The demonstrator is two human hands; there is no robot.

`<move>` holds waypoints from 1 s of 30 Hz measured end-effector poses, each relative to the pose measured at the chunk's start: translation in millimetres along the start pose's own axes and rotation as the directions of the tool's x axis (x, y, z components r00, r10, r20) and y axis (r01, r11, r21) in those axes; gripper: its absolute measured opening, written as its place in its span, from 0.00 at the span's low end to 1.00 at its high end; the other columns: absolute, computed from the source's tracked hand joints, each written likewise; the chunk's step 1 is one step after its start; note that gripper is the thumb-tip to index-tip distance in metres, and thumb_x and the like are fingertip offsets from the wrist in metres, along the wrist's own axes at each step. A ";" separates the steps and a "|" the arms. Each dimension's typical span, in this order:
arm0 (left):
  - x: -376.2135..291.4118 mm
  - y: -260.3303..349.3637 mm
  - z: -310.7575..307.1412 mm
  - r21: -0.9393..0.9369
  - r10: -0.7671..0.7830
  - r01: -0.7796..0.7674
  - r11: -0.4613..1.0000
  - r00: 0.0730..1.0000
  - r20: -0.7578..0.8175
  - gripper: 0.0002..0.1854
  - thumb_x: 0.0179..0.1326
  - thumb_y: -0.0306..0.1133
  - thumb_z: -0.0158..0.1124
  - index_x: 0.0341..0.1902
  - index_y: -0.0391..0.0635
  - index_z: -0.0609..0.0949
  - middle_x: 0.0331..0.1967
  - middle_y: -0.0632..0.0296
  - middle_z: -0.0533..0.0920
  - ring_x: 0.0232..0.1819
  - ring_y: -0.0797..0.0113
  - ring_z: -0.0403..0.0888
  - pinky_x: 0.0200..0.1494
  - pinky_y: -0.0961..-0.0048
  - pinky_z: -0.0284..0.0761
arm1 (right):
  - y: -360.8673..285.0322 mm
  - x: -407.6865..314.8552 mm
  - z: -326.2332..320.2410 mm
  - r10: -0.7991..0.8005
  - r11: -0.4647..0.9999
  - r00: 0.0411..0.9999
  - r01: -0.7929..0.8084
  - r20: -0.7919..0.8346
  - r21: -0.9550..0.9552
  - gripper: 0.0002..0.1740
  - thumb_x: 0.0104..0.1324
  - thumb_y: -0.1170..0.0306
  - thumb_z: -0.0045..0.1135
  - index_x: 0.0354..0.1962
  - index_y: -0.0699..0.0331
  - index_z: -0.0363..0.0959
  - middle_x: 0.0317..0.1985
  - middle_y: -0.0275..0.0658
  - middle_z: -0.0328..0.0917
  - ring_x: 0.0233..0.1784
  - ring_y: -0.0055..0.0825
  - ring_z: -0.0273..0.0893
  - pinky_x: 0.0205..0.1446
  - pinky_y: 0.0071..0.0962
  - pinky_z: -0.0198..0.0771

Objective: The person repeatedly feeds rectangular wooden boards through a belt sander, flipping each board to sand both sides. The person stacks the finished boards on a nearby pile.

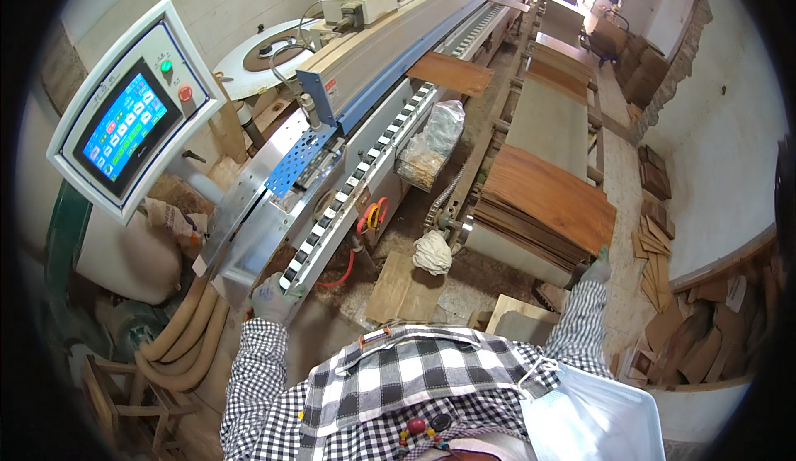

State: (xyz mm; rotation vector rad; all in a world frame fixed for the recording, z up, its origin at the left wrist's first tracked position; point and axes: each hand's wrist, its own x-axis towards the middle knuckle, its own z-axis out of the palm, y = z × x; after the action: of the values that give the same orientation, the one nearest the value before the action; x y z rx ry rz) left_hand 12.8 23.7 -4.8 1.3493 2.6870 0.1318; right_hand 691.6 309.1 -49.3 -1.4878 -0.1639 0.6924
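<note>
My left hand, in a pale work glove, curls over the near end of a conveyor rail with black and white chain pads. That rail runs along a long edge-banding machine. My right hand, gloved with green at the fingertips, is at the near right corner of a stack of thin wooden boards. Its fingers are partly hidden, so whether they grip a board is unclear. A reddish-brown wood panel tops the stack. Farther along, another brown panel juts out sideways from the machine.
A control panel with a lit touchscreen stands at left. A wire basket with a plastic bag hangs beside the rail. A white cloth bundle sits by the roller conveyor. Flexible hoses curve at lower left; wood offcuts lie right.
</note>
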 end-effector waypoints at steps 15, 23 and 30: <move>1.2 -3.3 3.0 0.019 0.032 -0.032 0.999 0.999 -0.010 0.41 0.57 0.71 0.59 0.59 0.47 0.78 0.49 0.54 0.83 0.52 0.55 0.81 0.57 0.60 0.74 | 64.1 -109.2 -55.7 -0.035 0.988 0.536 0.147 0.843 -0.052 0.19 0.75 0.62 0.55 0.59 0.61 0.73 0.57 0.38 0.76 0.55 0.27 0.77 0.52 0.26 0.77; 3.3 -0.9 -0.4 0.009 0.008 -0.008 1.000 1.000 0.013 0.36 0.57 0.68 0.62 0.55 0.49 0.79 0.48 0.53 0.84 0.50 0.53 0.83 0.56 0.58 0.76 | 101.6 -212.2 33.5 0.056 0.930 0.080 0.358 0.995 -0.081 0.32 0.58 0.82 0.65 0.62 0.68 0.69 0.60 0.48 0.74 0.61 0.37 0.75 0.66 0.32 0.72; 8.2 -3.8 0.5 0.031 -0.014 0.011 0.999 0.997 0.071 0.39 0.58 0.72 0.58 0.56 0.49 0.78 0.49 0.55 0.84 0.51 0.56 0.83 0.56 0.61 0.76 | 143.6 -329.8 91.7 -0.013 0.543 -0.506 0.721 0.862 0.431 0.33 0.62 0.81 0.61 0.65 0.75 0.64 0.68 0.57 0.67 0.71 0.42 0.69 0.74 0.33 0.66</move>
State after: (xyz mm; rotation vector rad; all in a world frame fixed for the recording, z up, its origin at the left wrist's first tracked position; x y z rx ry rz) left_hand 5.0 28.0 -6.4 1.3194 2.6484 0.0405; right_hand 335.3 207.8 -72.7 -0.5094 -2.4837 0.9376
